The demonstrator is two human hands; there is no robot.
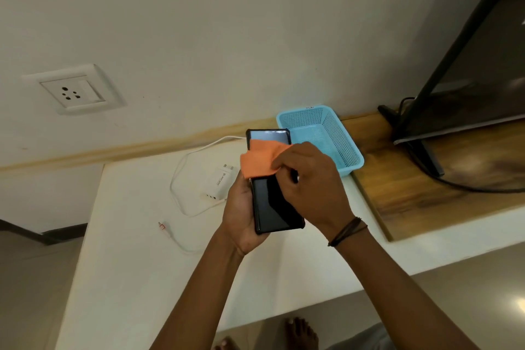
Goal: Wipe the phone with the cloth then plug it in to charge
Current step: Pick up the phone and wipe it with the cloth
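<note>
Phone: a dark phone (274, 202) in a black case, held screen-up in the air above the white bench (136, 264), not resting on it.
Left hand: the left hand (241, 216) is curled under and around the lower left of the phone, carrying its weight.
Right hand: the right hand (306, 182) pinches an orange cloth (260, 162) and presses it on the upper half of the screen.
Step in hand: wiping looks under way; charging is not yet begun.
Charger: a white adapter (220, 180) lies on the bench just left of the hands, not in the wall socket (72, 92).
Cable: a white cable (181, 179) loops from the adapter, its free plug end (162, 226) lying near the left wrist.
Risk, grip: only one hand carries the phone; a hard sideways wipe could twist it loose and drop it to the bench.
Risk, cable: the loop lies close below the left forearm; a lowered arm could snag it and drag the adapter.
Risk, basket: a blue basket (321, 136) sits just behind the right hand; a long forward stroke could knock it.
Edges: the bench's near edge runs below the forearms, with floor beyond it.
Open room: bare bench in front of the cable gives space to set the phone down; a television (468, 65) crowds the right.
</note>
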